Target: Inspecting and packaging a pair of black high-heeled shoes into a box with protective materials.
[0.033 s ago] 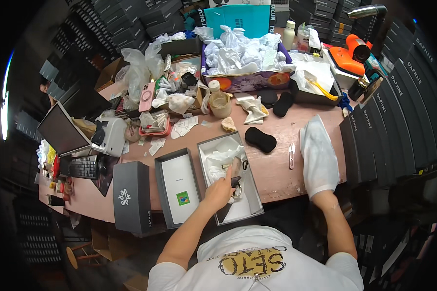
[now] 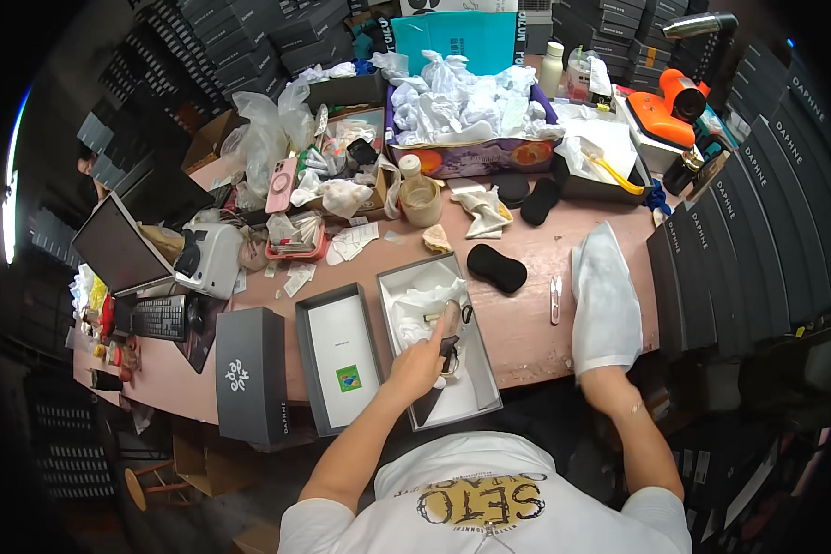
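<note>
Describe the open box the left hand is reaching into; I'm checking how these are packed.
The open box is a shallow grey rectangular tray with a white inside, seemingly cardboard, lying flat near the pink table's front edge, lidless. Crumpled white tissue paper fills its far end. The left hand reaches in, fingers on a small dark item, too small to identify. A similar grey box lies just to its left.

The pink, cluttered counter [image 2: 526, 323] carries two open grey cardboard boxes [image 2: 338, 369] at six o'clock, a black oval pad [image 2: 497, 268] at centre, and small silver snips [image 2: 555, 300] toward three o'clock.
</note>
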{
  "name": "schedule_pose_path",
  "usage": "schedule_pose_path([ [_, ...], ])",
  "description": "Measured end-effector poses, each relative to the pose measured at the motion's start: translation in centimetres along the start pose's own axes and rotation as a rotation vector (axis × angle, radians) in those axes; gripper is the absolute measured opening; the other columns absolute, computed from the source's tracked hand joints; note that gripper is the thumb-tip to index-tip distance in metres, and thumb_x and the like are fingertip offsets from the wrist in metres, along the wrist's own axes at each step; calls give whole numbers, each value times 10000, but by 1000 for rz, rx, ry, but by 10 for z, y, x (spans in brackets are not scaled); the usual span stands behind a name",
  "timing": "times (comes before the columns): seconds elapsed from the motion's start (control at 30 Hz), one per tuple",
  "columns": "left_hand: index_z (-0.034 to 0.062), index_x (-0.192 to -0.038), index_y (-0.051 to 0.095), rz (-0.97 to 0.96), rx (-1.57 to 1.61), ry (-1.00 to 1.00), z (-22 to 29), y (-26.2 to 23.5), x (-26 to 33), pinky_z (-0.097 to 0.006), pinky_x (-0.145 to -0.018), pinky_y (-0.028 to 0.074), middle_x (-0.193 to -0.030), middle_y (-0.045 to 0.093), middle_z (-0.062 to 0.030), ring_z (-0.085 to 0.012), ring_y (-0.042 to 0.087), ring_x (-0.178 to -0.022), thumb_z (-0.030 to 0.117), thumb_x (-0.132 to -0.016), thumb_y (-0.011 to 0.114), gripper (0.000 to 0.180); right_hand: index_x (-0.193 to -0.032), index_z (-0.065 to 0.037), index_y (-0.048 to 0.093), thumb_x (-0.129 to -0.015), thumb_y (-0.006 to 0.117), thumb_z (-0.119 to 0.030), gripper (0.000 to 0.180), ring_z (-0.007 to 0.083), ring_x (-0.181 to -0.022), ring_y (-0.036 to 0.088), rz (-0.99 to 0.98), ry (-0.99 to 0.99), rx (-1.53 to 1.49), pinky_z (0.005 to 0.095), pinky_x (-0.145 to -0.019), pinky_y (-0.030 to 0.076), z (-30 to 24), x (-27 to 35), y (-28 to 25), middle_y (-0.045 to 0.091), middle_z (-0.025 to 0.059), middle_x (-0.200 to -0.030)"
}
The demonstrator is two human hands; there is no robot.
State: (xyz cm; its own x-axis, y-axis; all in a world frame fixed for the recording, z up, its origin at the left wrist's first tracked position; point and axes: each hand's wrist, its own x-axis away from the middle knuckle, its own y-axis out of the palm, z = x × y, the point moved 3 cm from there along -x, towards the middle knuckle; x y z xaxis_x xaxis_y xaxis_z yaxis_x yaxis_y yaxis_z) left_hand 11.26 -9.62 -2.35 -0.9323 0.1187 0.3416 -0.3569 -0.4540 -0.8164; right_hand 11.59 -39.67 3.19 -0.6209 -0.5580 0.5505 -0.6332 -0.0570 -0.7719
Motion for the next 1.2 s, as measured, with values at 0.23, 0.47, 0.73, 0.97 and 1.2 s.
schedule_pose_path([
  [0.23,34,-1325,482,-162,276,351,41,-91,49,-411,-733,508,-933,647,-248,-388,647,-818,143,-810,585,536,-1391,-193,435,-743,732,-236,714,346,-1351,334,628,-483,48,472,-1090,304,-102,20,-42,329,200,-1455],
  [0.47,-12,-1125,611,-110,906,161,-8,-64,-1,-275,-777,493,-907,656,-60,-113,599,-830,197,-930,593,286,-1462,-76,296,-782,685,-160,789,292,-859,635,293,-576,-465,358,-775,486,-91,-20,6,614,186,-1125],
  [0.73,-7,-1008,626,508,75,235,-20,-18,-107,-446,-732,486,-896,634,-217,-384,619,-857,156,-844,578,236,-1416,-24,311,-797,640,-16,701,162,-860,636,281,-294,-1630,307,-805,532,-60,22,28,624,115,-959],
  [0.97,45,-1024,601,977,108,629,50,-138,-15,-397,-701,475,-919,598,-124,-329,589,-810,22,-814,612,212,-1442,-5,275,-831,627,-120,714,150,-804,629,188,-526,-1723,268,-674,537,-96,14,-33,618,112,-931],
  [1.2,0,-994,591,1087,368,333,3,-103,23,-347,-679,484,-876,581,-135,-281,585,-736,6,-832,584,162,-1463,-20,252,-865,573,-60,681,108,-855,585,89,-510,-1532,247,-715,499,-130,18,-52,554,69,-1033],
])
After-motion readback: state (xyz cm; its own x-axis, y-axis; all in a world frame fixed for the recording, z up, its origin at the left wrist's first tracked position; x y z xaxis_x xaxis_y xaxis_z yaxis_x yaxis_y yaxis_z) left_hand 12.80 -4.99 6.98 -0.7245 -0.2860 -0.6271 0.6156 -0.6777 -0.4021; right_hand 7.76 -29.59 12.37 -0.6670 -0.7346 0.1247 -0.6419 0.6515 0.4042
